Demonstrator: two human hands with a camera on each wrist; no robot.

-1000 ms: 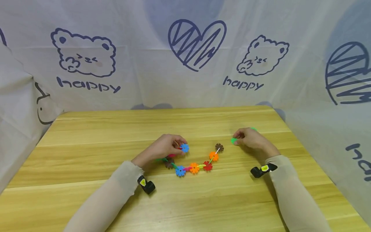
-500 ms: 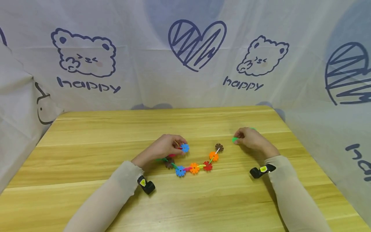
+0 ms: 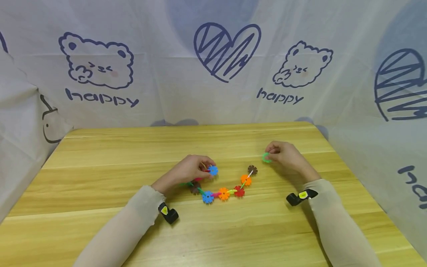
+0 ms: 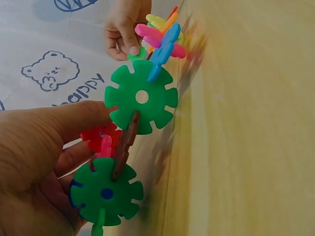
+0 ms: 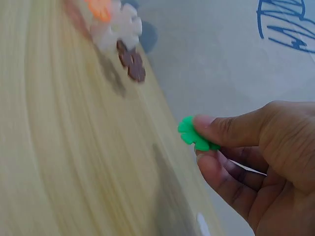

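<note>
A chain of interlocking snowflake discs curves across the table, with an orange disc (image 3: 224, 193), a red disc (image 3: 239, 191) and a brown disc (image 3: 252, 170) at its right end. My left hand (image 3: 191, 168) grips the chain's left part, its fingertips at a blue disc (image 3: 212, 170). In the left wrist view two dark green discs, an upper green disc (image 4: 162, 96) among them, stand on edge before that hand, and a red disc (image 4: 93, 140) shows behind its thumb. Thumb and fingers of my right hand (image 3: 283, 154) pinch a loose bright green disc (image 5: 189, 132), right of the brown end.
The wooden table (image 3: 233, 237) carries the chain in its middle. A printed white cloth (image 3: 160, 74) hangs behind the table and along its sides. At the bottom of the right wrist view a small white piece (image 5: 202, 223) shows beside the right hand.
My right hand has risen slightly up and to the left in the head view, turning the bright green disc between its fingers. The left hand and the chain have stayed in place.
</note>
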